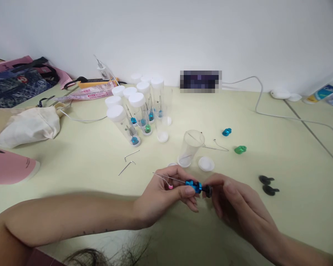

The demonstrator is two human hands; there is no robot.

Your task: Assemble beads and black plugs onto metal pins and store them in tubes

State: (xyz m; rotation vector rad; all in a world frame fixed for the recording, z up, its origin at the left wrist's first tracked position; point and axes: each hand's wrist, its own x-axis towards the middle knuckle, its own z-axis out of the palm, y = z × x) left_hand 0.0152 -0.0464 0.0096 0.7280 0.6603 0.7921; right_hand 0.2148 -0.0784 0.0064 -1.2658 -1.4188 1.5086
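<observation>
Pinched in my left hand (166, 197) is a small blue metal fitting (192, 186). From its left side runs a thin bent wire (173, 178) with a pink bead (170, 187) near it. A black thumbscrew (207, 191) with a round head sticks out of the fitting's right end. Close around that head is my right hand (235, 201), its thumb apart from the curved fingers; whether a fingertip touches the screw is hard to see. Just beyond the hands stands an uncapped clear tube (191, 147), beside a white cap (206, 163).
Several white-capped clear tubes (137, 99) stand at back left. Two bent hex keys (127, 168) lie before them. To the right are a blue fitting (226, 132), a green fitting (240, 149) and two black thumbscrews (266, 180). A pink cup (13, 166) lies left; a white cable (277, 115) crosses the right.
</observation>
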